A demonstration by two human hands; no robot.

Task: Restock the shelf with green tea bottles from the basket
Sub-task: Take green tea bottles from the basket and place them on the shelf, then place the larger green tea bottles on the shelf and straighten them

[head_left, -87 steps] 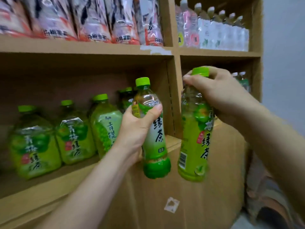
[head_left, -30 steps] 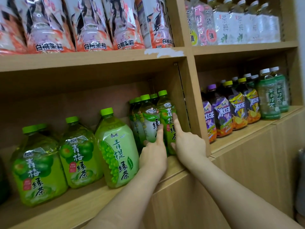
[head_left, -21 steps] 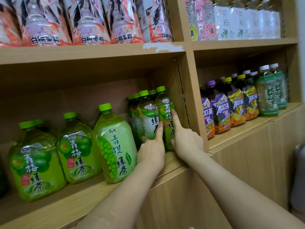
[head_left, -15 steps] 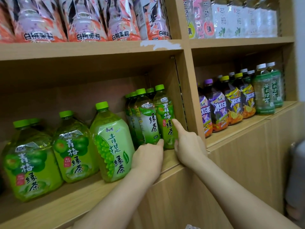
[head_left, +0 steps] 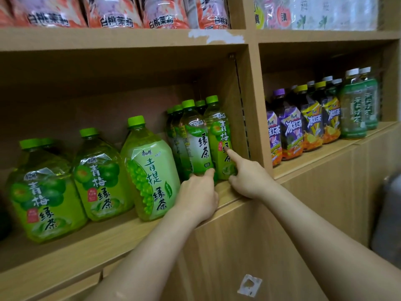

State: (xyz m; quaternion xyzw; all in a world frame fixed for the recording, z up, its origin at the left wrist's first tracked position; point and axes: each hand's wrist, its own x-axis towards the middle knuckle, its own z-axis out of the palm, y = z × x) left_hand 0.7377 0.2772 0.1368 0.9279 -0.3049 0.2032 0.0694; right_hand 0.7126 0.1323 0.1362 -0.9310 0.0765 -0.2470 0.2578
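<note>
Two slim green tea bottles stand at the right end of the left shelf (head_left: pixel 91 242) compartment, in front of several more like them. My left hand (head_left: pixel 198 195) rests on the shelf edge, its thumb and fingertips touching the front of the base of the left slim bottle (head_left: pixel 196 140). My right hand (head_left: pixel 247 174) presses its straight index finger against the label of the right slim bottle (head_left: pixel 219 135), the other fingers curled under. Neither hand holds anything. The basket is out of view.
Three big green tea jugs (head_left: pixel 149 168) stand to the left on the same shelf. The upright divider (head_left: pixel 253 118) is just right of the slim bottles. The right compartment holds purple, yellow and green drink bottles (head_left: pixel 312 124). Pink packs fill the upper shelf.
Both bottles, once carried in my hands, now stand on the shelf. Over the last second my left hand slid down from the label to the base, and my right hand drew back a little.
</note>
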